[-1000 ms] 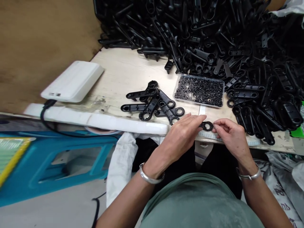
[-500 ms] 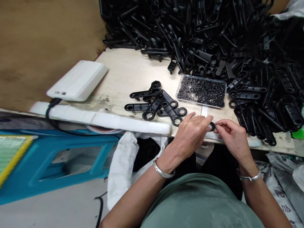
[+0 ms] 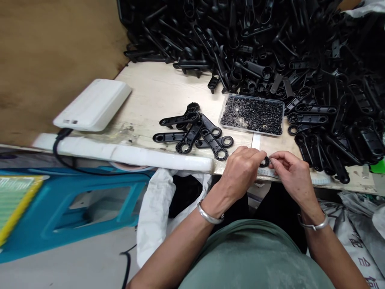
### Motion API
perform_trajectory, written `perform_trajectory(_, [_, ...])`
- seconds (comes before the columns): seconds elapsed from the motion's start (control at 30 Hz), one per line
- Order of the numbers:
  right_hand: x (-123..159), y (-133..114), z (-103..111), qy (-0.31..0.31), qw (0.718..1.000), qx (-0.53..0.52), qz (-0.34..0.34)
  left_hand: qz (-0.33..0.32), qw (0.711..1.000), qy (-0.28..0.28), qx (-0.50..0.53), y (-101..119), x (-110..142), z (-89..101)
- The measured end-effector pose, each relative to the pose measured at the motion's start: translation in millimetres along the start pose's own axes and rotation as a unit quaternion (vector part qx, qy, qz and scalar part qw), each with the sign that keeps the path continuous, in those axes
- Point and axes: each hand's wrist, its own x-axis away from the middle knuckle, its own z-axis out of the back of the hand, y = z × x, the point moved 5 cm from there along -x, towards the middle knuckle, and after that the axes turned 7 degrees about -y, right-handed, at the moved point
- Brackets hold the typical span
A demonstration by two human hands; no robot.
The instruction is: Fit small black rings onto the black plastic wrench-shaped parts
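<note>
My left hand (image 3: 244,168) is closed around a black plastic arm with a ring-shaped end (image 3: 264,162). Only the ring sticks out past my fingers; the rest is hidden under the hand. At the ring's right edge, my right hand (image 3: 291,173) pinches with thumb and forefinger; whatever is between the fingertips is too small to make out. Just behind the hands lies a clear plastic box (image 3: 252,131) full of tiny black pieces (image 3: 255,112). Left of my left hand, several black plastic arms (image 3: 192,134) with ring ends lie in a loose, crossed heap.
A big pile of black plastic parts (image 3: 240,48) covers the table's back and right side. A white device (image 3: 93,105) with a black cable (image 3: 60,146) stands left. White foam (image 3: 126,154) lines the front edge. Below are a blue stool (image 3: 90,212) and a white sack (image 3: 155,212).
The view has shifted a little. The fingers of my left hand have drawn closer together on the black arm. My right fingertips stay beside its ring end.
</note>
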Motion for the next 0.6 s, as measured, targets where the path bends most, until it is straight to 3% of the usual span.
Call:
perform_trajectory(0.37, [1,1,0,0.005,1.000,0.010,0.003,-0.029,0.996,0.078,0.017,-3,11,19.9])
perform_trajectory(0.6, [3,4,2,0.011,0.999,-0.037,-0.020,-0.014,0.998,0.048,0.037,-2,19,22.2])
